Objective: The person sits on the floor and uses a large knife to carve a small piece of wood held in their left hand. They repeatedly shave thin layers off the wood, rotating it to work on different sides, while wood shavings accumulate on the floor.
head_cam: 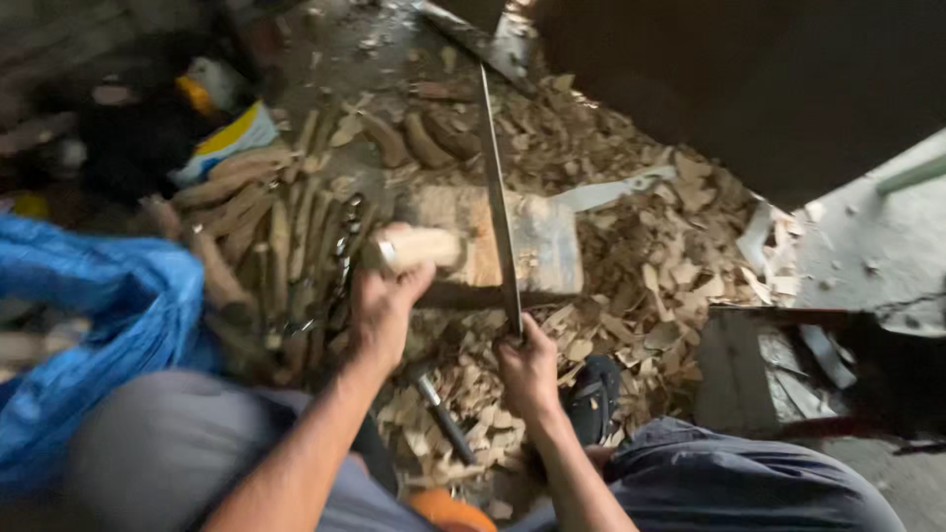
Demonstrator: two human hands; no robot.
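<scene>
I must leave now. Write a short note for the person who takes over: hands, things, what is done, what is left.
Left hand: holds a short wooden piece on the wooden block.
Right hand: grips the long blade by its handle, lying across the block.
Done: many wood chips cover the floor; the held piece looks pale, so partly shaved.
Left: a pile of rough sticks lies left of the block, beside a blue bag.

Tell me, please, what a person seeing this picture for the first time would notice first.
First, the long blade gripped by the right hand, running up the middle over a wooden block. Next, the left hand holding a piece of wood on that block. Pale wood chips cover the floor, and a blue sack lies far left.
</scene>
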